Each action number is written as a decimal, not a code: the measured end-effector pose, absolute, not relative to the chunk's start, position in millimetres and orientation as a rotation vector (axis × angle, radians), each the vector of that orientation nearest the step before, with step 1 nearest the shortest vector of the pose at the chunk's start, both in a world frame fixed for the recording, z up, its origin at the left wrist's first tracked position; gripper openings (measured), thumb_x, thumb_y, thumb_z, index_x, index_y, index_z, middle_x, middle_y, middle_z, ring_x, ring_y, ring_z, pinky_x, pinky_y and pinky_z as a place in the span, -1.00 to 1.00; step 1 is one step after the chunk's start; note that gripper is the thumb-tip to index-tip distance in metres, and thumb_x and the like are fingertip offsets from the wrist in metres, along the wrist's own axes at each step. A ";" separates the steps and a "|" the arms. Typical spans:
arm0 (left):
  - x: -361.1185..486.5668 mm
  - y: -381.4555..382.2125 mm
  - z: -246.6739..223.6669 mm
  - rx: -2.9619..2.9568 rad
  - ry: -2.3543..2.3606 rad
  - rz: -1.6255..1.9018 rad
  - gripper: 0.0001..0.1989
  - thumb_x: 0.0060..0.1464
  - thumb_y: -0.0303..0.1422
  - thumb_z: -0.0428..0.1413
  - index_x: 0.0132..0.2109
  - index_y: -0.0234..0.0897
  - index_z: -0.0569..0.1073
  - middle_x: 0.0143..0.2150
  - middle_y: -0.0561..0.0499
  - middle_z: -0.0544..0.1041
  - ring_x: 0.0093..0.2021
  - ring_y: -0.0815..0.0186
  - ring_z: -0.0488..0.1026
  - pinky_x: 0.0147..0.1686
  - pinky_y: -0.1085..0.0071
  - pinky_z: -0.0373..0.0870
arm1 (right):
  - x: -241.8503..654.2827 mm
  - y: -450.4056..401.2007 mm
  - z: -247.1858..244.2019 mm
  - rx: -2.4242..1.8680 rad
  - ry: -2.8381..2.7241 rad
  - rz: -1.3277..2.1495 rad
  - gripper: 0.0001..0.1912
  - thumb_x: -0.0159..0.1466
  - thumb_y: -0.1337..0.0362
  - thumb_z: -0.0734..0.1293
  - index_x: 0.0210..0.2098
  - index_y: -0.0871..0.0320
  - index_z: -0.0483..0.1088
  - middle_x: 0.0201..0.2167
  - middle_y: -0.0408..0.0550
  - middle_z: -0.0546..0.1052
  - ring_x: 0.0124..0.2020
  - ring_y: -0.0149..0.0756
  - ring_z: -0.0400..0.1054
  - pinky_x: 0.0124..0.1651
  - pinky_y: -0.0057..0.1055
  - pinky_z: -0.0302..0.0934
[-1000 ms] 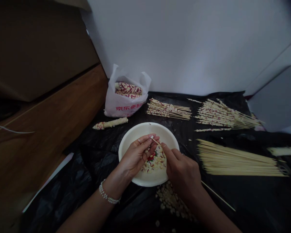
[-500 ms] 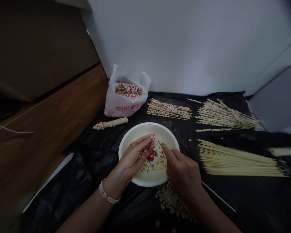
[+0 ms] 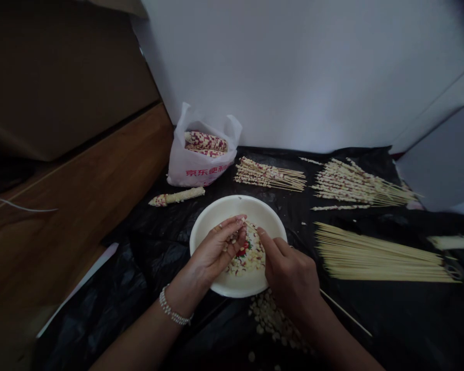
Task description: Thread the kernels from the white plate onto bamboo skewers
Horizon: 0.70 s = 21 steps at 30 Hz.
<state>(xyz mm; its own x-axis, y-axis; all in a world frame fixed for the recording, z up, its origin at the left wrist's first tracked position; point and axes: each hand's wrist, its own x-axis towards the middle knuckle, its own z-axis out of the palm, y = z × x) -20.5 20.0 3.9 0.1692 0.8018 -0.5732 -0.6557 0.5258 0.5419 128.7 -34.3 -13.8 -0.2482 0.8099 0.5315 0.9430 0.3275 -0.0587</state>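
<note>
Over a white bowl (image 3: 200, 219) my left hand (image 3: 216, 250) is closed, thumb and forefinger pinching a pale corn kernel (image 3: 243, 220). More kernels lie in its cupped palm. My right hand (image 3: 292, 268) grips a thin bamboo skewer (image 3: 346, 312); its tip meets the kernel at my left fingertips, and its tail sticks out behind my right wrist. Whether the tip has gone through the kernel is too small to tell. Loose pale and dark red kernels (image 3: 251, 263) cover part of the bowl's bottom, partly hidden by my hands.
Behind the bowl stand a plastic bag (image 3: 180, 159) of corn cobs (image 3: 206, 140) and a partly stripped cob (image 3: 183, 195). Kernel-threaded skewers lie in two piles (image 3: 268, 174) (image 3: 344, 183). Bare skewers (image 3: 379, 255) and scissors (image 3: 451, 268) are right; pale bits (image 3: 272, 317) lie on black plastic sheeting (image 3: 139, 268).
The skewer has slid slightly forward, its tail end now a little closer to my right wrist. My hands keep nearly the same pose over the bowl.
</note>
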 end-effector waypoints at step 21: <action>-21.3 17.3 1.2 0.306 0.920 1.062 -0.84 -0.07 -0.55 0.26 -0.26 -0.33 0.57 -0.23 -0.03 0.59 -0.28 0.46 0.51 -0.20 0.59 0.46 | 128.5 -34.8 -12.6 -1.558 -2.133 -0.360 -0.60 0.26 0.47 0.15 0.05 0.21 0.40 -0.50 -0.15 0.48 -0.59 -0.42 0.32 -0.50 -0.43 0.03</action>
<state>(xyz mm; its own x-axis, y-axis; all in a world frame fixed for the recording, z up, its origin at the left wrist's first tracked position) -21.3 17.3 1.2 0.1718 0.8500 -0.4980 -0.6139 0.4878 0.6207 128.5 -34.8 -12.6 -0.2435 0.8213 0.5159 0.9452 0.3202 -0.0637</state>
